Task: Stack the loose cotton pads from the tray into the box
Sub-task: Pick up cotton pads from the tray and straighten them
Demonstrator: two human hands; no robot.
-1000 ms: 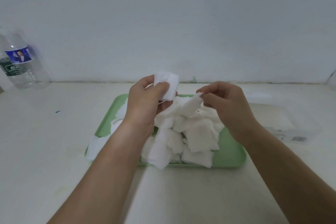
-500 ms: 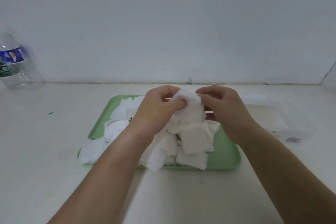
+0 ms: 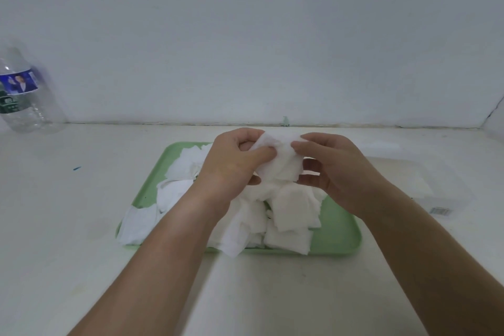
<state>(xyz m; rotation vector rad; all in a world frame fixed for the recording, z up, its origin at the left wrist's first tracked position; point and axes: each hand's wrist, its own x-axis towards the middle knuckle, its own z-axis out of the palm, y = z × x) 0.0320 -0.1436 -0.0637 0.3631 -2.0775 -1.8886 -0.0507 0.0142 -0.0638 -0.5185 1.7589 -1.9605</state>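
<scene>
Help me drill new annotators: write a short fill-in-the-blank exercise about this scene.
1. The left hand and right hand together pinch cotton pads above a ____ tray.
2. On the table, the plastic bottle stands far to the ____.
3. The clear box lies on the ____ side of the tray.

Missing words: green; left; right.

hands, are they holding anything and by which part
Yes. Both hold a small bunch of cotton pads above the tray: the left hand pinches its left side, the right hand pinches its upper right edge.
</scene>
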